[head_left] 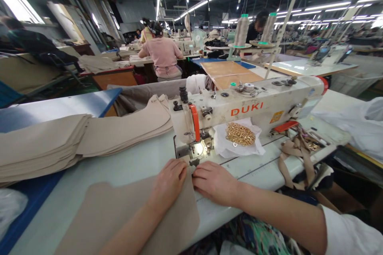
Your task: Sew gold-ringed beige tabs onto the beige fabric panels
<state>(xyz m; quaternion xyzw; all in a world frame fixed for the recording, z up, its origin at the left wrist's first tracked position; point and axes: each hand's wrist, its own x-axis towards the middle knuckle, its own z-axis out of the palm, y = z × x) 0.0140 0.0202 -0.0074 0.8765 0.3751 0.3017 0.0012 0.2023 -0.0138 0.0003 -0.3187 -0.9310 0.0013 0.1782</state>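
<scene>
A beige fabric panel [131, 203] lies on the pale sewing table and runs up to the sewing machine [248, 105]. Its upper corner is just in front of the lit needle area [198, 149]. My left hand [170, 183] is closed on the panel near that corner, fingers bent and thumb pressed in. My right hand [214, 181] sits at the panel's right edge, its fingers curled together beside the presser foot. What lies under its fingertips is hidden. Neither hand touches the needle.
Stacked beige panels [38, 139] lie at the left. Gold metal rings [240, 134] rest on white cloth [220, 143] beneath the machine arm. Beige straps [296, 159] hang over the table edge at right. Thread cones [241, 32] stand behind; a person in pink [166, 55] sits ahead.
</scene>
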